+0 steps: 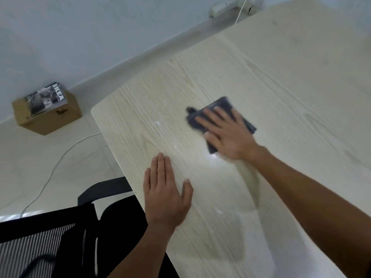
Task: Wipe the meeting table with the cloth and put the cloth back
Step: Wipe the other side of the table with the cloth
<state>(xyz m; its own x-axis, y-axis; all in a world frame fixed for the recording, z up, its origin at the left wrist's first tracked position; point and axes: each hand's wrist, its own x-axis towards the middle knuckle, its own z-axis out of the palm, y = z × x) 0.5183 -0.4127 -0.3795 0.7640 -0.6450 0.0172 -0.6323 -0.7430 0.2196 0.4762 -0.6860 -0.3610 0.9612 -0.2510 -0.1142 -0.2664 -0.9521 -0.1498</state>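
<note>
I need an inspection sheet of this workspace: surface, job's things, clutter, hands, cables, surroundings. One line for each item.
Surface: pale wood-grain meeting table, small white specks near its left edge.
Job's things: dark folded cloth flat on the table.
Clutter: nothing seen on the table.
Hands: right hand presses the cloth with straight fingers; left hand rests flat on the table.
Cables: white cable across the floor; another by the wall.
Surroundings: cardboard box with IKEA catalogue on top; black chair.
</note>
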